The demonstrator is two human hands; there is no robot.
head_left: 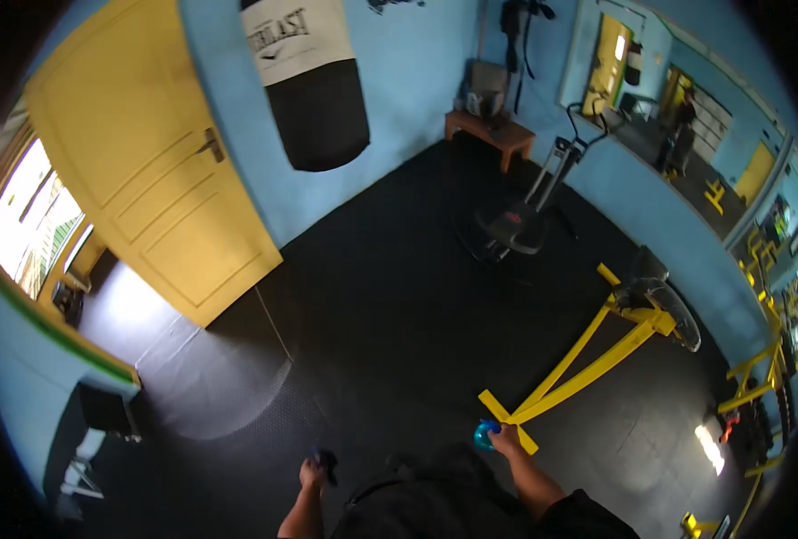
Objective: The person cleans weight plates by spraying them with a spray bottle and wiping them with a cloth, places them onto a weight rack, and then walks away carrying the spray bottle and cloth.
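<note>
My right hand (505, 439) is closed around a translucent teal container with a blue top, seemingly a bottle (483, 436). It is held out above the floor, near the foot of a yellow metal frame (588, 368). Lower in the view, my left hand (310, 473) grips a small dark object (328, 464), black with some blue; its kind is too small and dark to make out. Between my hands, my black clothing (426, 499) fills the bottom of the view.
A yellow door (147, 171) stands open at the left, beside a hanging punching bag (323, 112). An exercise machine (516, 225) and a low wooden table (498, 133) stand at the back. Mirrors (678, 117) line the right wall, with more yellow equipment (758, 386) below.
</note>
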